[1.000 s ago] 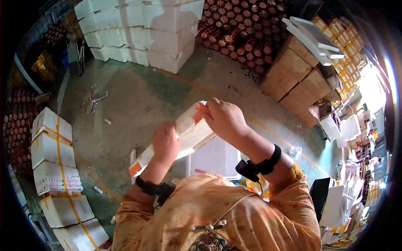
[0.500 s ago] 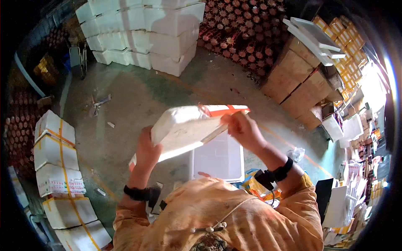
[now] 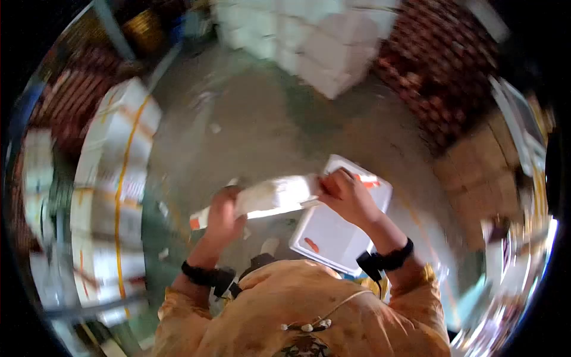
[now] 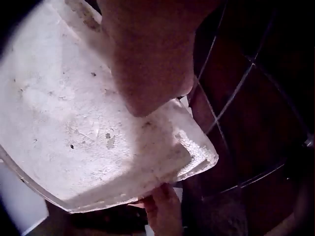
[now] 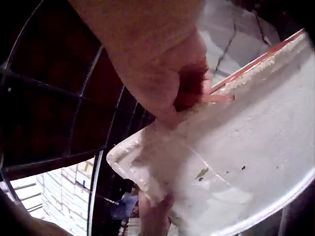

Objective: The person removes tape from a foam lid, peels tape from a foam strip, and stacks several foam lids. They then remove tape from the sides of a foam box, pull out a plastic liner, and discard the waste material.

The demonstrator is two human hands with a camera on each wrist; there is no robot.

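Note:
A white foam box lid (image 3: 276, 193) is held up in front of the body, tilted, its scuffed face (image 4: 74, 108) filling much of the left wrist view. My left hand (image 3: 225, 213) grips it by the left end. At the right end my right hand (image 3: 348, 193) holds the edge with curled fingers. Orange-red tape (image 5: 256, 66) runs along that edge, close to the right fingertips. Below and behind the lid stands a white foam box (image 3: 339, 232) on the floor, with a small reddish mark (image 3: 311, 244) inside its outline.
Taped white foam boxes (image 3: 113, 178) form a row at left. More white boxes (image 3: 333, 53) are piled at the back. Dark reddish stacked goods (image 3: 440, 65) fill the far right corner, and cardboard boxes (image 3: 482, 172) stand at right. Scraps (image 3: 163, 208) litter the floor.
The head view has swung left, so the surroundings appear further right and blurred. The lid has tipped flatter and come lower, with both hands still on it.

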